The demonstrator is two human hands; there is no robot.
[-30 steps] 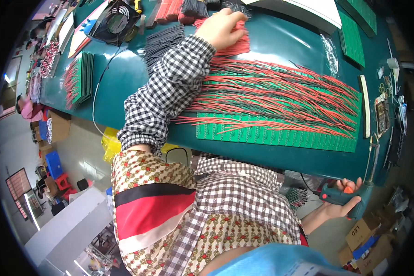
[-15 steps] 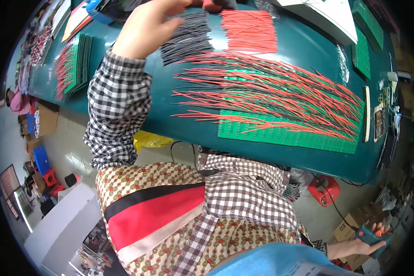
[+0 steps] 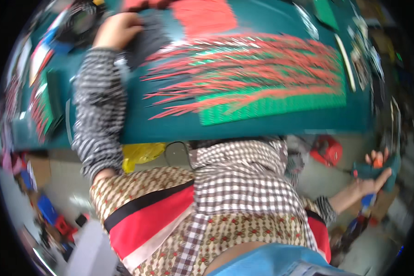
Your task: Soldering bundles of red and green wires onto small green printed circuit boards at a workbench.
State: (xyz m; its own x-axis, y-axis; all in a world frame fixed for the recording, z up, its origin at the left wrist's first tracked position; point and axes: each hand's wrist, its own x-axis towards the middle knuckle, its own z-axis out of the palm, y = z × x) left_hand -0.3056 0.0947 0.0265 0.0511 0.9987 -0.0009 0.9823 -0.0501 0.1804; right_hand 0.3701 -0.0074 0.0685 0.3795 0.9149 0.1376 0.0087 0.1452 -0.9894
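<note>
My left hand [image 3: 118,30] is over the far left part of the table, beside a bundle of black wires [image 3: 149,39]. Motion smears its fingers, so whether they hold anything is unclear. Out to the right, beyond the table's near edge, my right hand [image 3: 361,189] grips a dark green hand-held tool [image 3: 390,177] with an orange part near the fingers. A bundle of red wires [image 3: 204,18] lies right of the black one. In front of these, rows of red and black wires [image 3: 262,60] fan leftward across green circuit boards [image 3: 273,107].
At the left stands a stack of green boards [image 3: 54,99] with red wires. A black round object [image 3: 80,20] is at the back left. A pale strip [image 3: 346,62] lies right of the boards. Below the table are a red stool-like object [image 3: 326,151] and a yellow bag [image 3: 142,154].
The view has shifted and blurred. My left hand has come down beside the black wires. My right hand, still holding the tool, is raised higher in the view.
</note>
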